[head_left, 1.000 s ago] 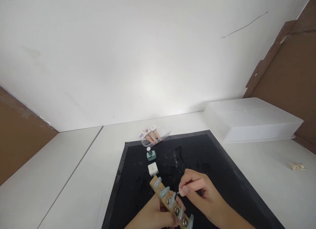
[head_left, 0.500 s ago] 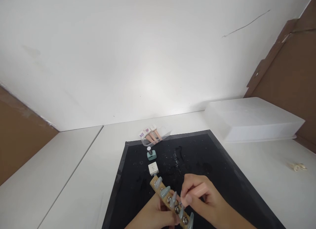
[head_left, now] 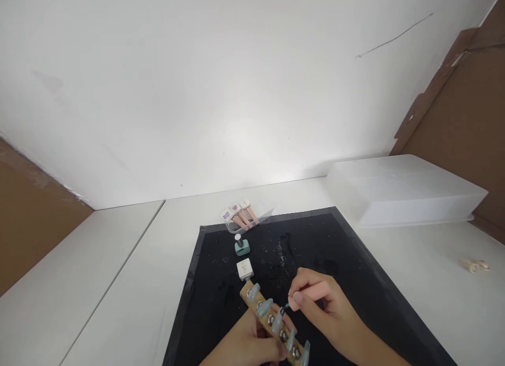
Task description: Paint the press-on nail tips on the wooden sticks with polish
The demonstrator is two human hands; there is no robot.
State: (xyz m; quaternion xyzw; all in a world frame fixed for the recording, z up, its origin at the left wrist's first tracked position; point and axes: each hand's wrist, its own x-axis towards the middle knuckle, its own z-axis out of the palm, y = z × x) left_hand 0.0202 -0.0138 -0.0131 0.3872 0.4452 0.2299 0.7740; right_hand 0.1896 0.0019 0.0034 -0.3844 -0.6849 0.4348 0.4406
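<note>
My left hand (head_left: 246,339) is closed around a wooden nail-tip holder (head_left: 265,318), which slants down to the right and carries several grey-blue false nails on round metal mounts. Pinched in my right hand (head_left: 329,308) is a nail polish brush with a pink handle (head_left: 314,292). Its dark bristle tip touches, or nearly touches, the upper end of a middle false nail (head_left: 278,321). Just beyond the holder's far end stands a bottle with a white square top (head_left: 244,268). Behind that is a teal polish bottle (head_left: 242,248) with a grey cap.
Under the hands lies a black mat (head_left: 307,245) on a white table. A clear tray (head_left: 264,213) with pink-handled, white-ended pieces sits at its back edge. At right stand a white translucent box (head_left: 406,192) and small cream-coloured pieces (head_left: 473,266). A white wall rises behind.
My right hand has moved slightly up and away, and the brush tip now shows at the upper end of a middle nail. The left hand and holder have barely moved.
</note>
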